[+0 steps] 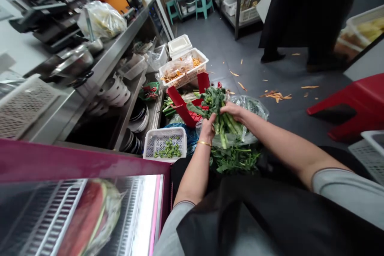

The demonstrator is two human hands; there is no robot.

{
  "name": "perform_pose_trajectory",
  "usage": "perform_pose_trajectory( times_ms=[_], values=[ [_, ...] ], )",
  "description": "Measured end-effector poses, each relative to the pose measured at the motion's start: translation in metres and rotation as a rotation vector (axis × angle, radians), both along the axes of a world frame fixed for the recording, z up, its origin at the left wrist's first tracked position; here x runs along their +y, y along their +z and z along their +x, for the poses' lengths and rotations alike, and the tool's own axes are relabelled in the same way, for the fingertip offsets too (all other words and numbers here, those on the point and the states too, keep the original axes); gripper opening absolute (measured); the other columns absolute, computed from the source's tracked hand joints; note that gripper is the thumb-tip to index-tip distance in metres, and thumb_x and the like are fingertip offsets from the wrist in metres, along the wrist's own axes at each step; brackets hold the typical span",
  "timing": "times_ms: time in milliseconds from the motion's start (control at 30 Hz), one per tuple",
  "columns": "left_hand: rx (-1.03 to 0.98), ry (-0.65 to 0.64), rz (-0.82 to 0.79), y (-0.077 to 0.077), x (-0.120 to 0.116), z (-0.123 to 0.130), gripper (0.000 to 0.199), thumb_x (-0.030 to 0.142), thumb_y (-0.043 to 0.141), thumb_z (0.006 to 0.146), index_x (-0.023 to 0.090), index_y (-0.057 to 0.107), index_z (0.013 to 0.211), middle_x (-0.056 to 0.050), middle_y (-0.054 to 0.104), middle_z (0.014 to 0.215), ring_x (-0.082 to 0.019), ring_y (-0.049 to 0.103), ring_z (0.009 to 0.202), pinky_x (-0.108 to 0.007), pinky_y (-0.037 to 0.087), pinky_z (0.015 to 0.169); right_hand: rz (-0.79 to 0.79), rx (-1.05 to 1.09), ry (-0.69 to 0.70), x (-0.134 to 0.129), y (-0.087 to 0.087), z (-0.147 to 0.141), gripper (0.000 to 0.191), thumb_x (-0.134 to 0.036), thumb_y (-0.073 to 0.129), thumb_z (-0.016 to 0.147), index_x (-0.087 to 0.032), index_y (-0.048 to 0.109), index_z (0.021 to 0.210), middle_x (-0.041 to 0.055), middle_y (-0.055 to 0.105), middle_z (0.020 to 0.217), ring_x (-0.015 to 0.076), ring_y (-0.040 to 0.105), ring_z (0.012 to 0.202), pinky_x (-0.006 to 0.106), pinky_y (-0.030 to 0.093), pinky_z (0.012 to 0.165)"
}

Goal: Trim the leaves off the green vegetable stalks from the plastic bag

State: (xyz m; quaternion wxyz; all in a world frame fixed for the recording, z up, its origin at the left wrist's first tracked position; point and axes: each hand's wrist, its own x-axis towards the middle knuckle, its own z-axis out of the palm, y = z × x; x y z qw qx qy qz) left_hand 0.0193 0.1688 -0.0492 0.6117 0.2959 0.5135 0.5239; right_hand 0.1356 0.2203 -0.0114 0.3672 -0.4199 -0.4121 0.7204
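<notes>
A bunch of leafy green stalks is held between my two hands. My left hand is closed on the near left side of the bunch, a gold bangle at its wrist. On the right side, my right hand is closed round the stalks. Below the bunch, more loose greens lie near my lap. A clear plastic bag spreads beside and under the stalks. To the left of my left hand, a white basket holds small green pieces.
An upturned red stool stands just beyond my hands, with a white basket of orange scraps behind it. Steel shelves line the left. Another red stool is right. A person in black stands ahead; peelings litter the floor.
</notes>
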Motion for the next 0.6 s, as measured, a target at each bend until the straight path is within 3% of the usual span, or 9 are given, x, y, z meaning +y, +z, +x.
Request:
perform_pose_trajectory(
  times_ms=[100,200,300,400,500,600],
  values=[
    [-0.149,0.064,0.133,0.020,0.014,0.007,0.064,0.036,0.079,0.065,0.013,0.055,0.120,-0.012,0.066,0.117,-0.026,0.062,0.109,-0.038,0.048,0.096,0.058,-0.018,-0.105,0.016,0.002,0.003,0.049,-0.008,0.058,0.045,-0.013,0.062,0.094,-0.0032,0.065,0.057,0.0152,0.057,0.048,0.027,0.048,0.052],
    [-0.136,0.138,0.187,0.024,0.017,0.019,0.078,0.029,0.084,0.059,0.016,0.049,0.128,-0.013,0.062,0.124,-0.025,0.060,0.113,-0.039,0.045,0.100,0.093,-0.001,-0.194,0.023,-0.002,0.014,0.048,-0.009,0.059,0.049,-0.013,0.062,0.097,-0.0028,0.067,0.062,0.0156,0.059,0.054,0.027,0.049,0.057],
    [-0.041,0.095,0.240,0.011,0.011,0.032,0.084,0.022,0.087,0.051,0.019,0.051,0.127,-0.010,0.063,0.123,-0.025,0.057,0.118,-0.040,0.040,0.104,0.079,0.034,-0.258,0.016,-0.006,0.018,0.041,-0.014,0.062,0.057,-0.012,0.061,0.097,0.0007,0.070,0.069,0.0177,0.064,0.064,0.029,0.052,0.066],
    [-0.050,-0.029,0.180,-0.008,0.004,0.038,0.070,0.022,0.087,0.048,0.016,0.062,0.113,-0.010,0.068,0.112,-0.029,0.058,0.115,-0.042,0.040,0.103,0.047,0.106,-0.284,-0.001,0.001,0.006,0.031,-0.027,0.058,0.072,-0.014,0.061,0.099,0.0050,0.072,0.079,0.0196,0.066,0.072,0.032,0.054,0.071],
    [-0.232,-0.048,0.072,-0.021,-0.009,0.028,0.059,0.028,0.084,0.051,0.015,0.066,0.105,-0.010,0.071,0.106,-0.032,0.062,0.108,-0.045,0.044,0.099,0.093,0.227,-0.192,-0.024,0.018,-0.002,0.032,-0.039,0.054,0.081,-0.018,0.061,0.104,0.0062,0.072,0.094,0.0204,0.068,0.085,0.035,0.054,0.081],
    [-0.389,-0.047,-0.048,-0.024,-0.031,0.006,0.052,0.036,0.079,0.055,0.015,0.067,0.102,-0.011,0.071,0.103,-0.033,0.061,0.110,-0.046,0.045,0.098,0.215,0.115,-0.065,-0.051,0.031,0.016,0.041,-0.045,0.061,0.080,-0.020,0.061,0.112,0.0075,0.068,0.113,0.0221,0.064,0.103,0.038,0.050,0.093]
  ],
)
